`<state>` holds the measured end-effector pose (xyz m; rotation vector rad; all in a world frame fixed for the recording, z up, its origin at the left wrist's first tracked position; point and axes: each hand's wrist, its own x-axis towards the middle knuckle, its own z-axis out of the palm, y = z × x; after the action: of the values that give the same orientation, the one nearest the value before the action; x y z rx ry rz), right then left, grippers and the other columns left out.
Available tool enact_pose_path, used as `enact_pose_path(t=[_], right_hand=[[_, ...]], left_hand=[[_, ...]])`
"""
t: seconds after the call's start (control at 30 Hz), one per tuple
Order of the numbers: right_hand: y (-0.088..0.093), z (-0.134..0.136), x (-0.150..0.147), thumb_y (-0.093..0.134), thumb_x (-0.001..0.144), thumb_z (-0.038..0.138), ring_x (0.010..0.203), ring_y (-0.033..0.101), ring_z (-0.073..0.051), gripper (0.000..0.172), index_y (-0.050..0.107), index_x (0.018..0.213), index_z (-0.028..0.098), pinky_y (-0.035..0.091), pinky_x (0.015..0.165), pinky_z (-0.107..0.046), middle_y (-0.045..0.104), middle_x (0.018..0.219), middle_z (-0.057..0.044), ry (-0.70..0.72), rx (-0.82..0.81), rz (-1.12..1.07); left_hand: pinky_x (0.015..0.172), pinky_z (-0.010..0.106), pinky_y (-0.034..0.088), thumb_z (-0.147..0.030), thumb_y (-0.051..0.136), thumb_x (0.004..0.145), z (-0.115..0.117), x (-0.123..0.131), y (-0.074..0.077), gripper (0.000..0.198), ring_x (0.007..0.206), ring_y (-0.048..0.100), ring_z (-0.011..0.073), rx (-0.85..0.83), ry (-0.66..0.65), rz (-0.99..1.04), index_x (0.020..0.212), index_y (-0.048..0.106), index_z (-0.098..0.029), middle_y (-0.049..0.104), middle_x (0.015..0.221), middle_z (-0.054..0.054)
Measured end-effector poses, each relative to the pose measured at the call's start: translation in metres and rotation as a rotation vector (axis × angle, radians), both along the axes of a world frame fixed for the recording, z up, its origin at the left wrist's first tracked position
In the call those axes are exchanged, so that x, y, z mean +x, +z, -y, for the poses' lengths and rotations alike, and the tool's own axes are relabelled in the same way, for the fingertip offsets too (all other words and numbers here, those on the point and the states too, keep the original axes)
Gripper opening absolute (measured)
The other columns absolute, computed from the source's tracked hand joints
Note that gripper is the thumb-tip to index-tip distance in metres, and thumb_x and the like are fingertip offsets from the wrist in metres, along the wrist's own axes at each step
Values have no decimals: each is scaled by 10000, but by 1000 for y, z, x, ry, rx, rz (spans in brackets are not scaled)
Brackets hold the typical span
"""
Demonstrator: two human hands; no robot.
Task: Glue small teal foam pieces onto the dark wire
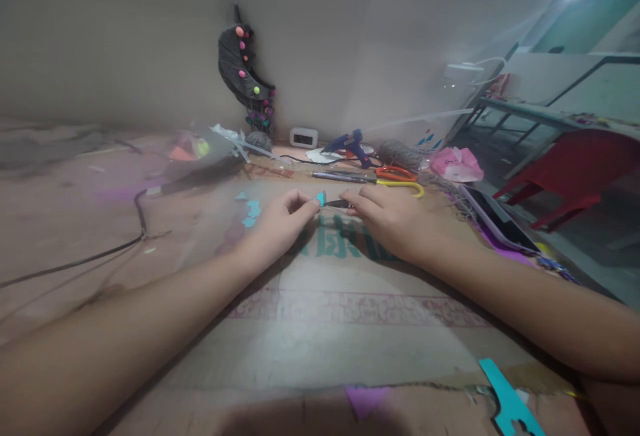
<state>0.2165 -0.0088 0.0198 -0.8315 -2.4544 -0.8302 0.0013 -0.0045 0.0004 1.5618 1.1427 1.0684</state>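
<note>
My left hand pinches a small turquoise piece between thumb and fingers, just above a flattened cardboard sheet. My right hand is curled around a small dark tool whose tip points at the turquoise piece; I cannot make out what the tool is. Both hands meet over the middle of the cardboard. Turquoise scraps lie just left of my left hand.
Behind the hands lie yellow-handled scissors, orange scissors, a blue glue gun, a white clock and yarn. A tablet lies right, a red chair beyond. A cable runs left. A turquoise cutout sits near bottom right.
</note>
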Motion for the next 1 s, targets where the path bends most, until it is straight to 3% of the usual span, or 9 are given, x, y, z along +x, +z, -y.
enact_pose_path(t=[0.37,0.6,1.0], right_hand=[[3,6,-2,409,1004,267,793,623,-200,343,647,1145,65,468,691,-303,698,904,-126,-25,-59,-113],[0,1,0,402,1006,257,709,576,-187,336,676,1087,79,423,623,-297,670,796,-101,-17,24,-62],[-2,-1,2,408,1006,269,689,514,-175,335,655,1148,92,341,607,-303,631,781,-82,-25,34,-13]], left_hand=[[658,277,384,-404,571,848,-3,-2,-2,247,685,515,141,-15,3,4,723,543,-192,569,695,-13],[645,271,386,-395,574,847,-2,-2,-1,247,670,507,137,-5,7,16,710,544,-192,558,685,-16],[660,271,396,-405,584,839,-2,-2,-2,247,690,527,146,16,12,3,711,566,-195,577,701,-12]])
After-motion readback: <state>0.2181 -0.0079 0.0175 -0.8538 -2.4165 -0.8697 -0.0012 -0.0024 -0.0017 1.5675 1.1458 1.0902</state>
